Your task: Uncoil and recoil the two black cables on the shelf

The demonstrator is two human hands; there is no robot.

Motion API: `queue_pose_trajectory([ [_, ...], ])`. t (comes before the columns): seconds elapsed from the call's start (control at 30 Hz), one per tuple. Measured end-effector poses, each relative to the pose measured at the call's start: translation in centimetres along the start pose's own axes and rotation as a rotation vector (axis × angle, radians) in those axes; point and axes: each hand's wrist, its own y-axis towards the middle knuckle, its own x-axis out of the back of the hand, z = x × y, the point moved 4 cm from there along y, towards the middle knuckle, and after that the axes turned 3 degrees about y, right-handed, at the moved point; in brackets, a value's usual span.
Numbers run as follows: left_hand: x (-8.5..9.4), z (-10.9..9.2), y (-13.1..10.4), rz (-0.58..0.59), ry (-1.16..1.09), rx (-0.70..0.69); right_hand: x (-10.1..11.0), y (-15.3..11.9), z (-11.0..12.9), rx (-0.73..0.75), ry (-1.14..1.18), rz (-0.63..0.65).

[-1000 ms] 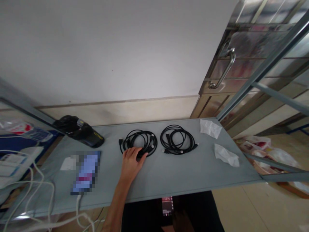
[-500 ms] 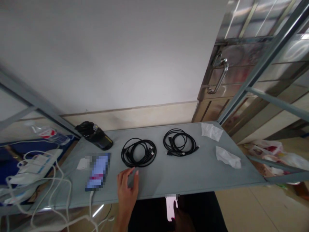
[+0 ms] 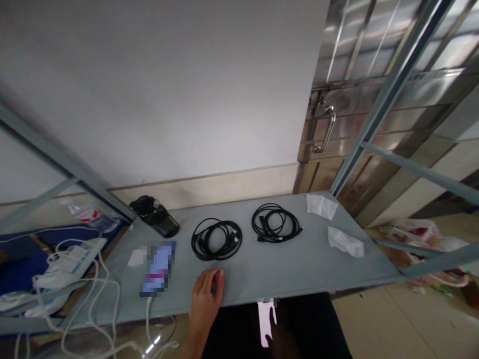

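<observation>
My left hand [image 3: 206, 291] rests near the front edge of the grey table, fingers curled in towards the thumb; nothing plainly shows in it. Just beyond it lies a coil of black cable [image 3: 217, 240] with light plug ends. A second black cable coil [image 3: 276, 223] lies to its right. Below the table edge, over my dark-clothed lap, my right hand [image 3: 281, 339] is in deep shadow. It grips a phone [image 3: 265, 319] with a bright, pinkish-white screen, its fingers over the right side and bottom. Most of that hand is too dark to make out.
On the table's left lie another phone [image 3: 159, 269] with a blurred screen, a white cable and a black bottle [image 3: 155, 215]. Crumpled white tissues [image 3: 322, 206] lie at the right. Metal frame posts [image 3: 387, 107] rise at both sides. A power strip [image 3: 75, 264] with white cords sits far left.
My left hand has shifted slightly right and towards me, and its fingers have curled closed. My right hand stays at the phone. The camera view has turned a little to the right.
</observation>
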Motion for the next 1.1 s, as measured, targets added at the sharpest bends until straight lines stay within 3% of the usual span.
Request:
queue_pose_trajectory([
  [0.4, 0.0, 0.3, -0.1, -0.025, -0.091, 0.049, 0.0, -0.3, 0.3, -0.083, 0.002, -0.021],
  [0.57, 0.0, 0.0, -0.2, -0.039, 0.047, -0.068, 0.4, -0.7, 0.3, -0.108, 0.054, -0.044],
  [0.83, 0.1, -0.8, 0.0, -0.060, 0.199, -0.227, 0.2, -0.3, 0.2, -0.184, 0.210, 0.031],
  [0.97, 0.1, -0.8, -0.1, -0.064, 0.211, -0.242, -0.4, -0.2, -0.1, -0.148, 0.224, 0.021],
  [1.1, 0.0, -0.5, -0.1, -0.065, 0.215, -0.256, 0.2, -1.1, -0.6, -0.017, 0.294, -0.027],
])
